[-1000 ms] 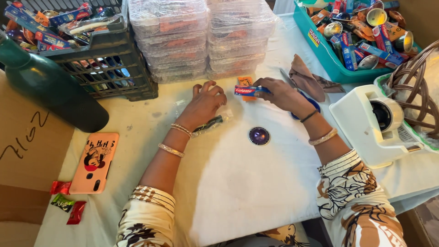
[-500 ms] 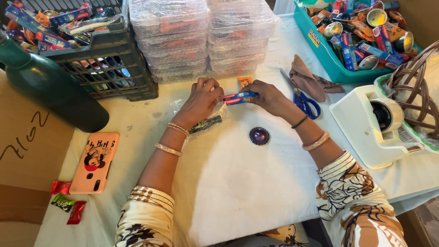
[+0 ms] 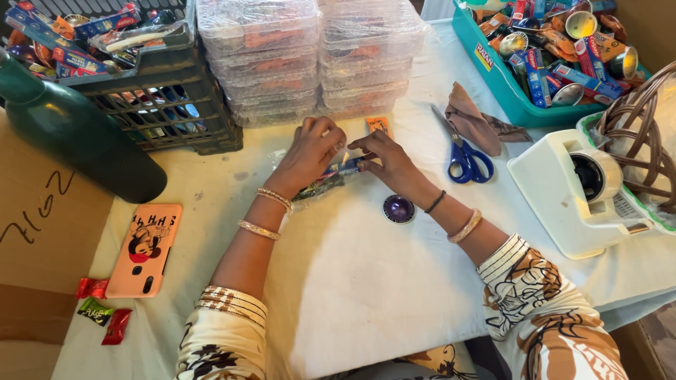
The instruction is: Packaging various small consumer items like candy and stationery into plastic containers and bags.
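The left hand (image 3: 310, 151) and the right hand (image 3: 386, 158) are meeting over a clear plastic bag (image 3: 320, 184) lying on the white tablecloth (image 3: 366, 295) just in front of the stacked clear plastic containers (image 3: 310, 56), the left fingers curling down onto the bag's top edge. The right hand's fingers are pinching a small blue packet (image 3: 350, 166) at the bag's mouth. A purple capsule (image 3: 398, 208) is sitting just beside the right wrist, with blue-handled scissors (image 3: 465, 158) lying near and a white tape dispenser (image 3: 584, 190) standing farther right.
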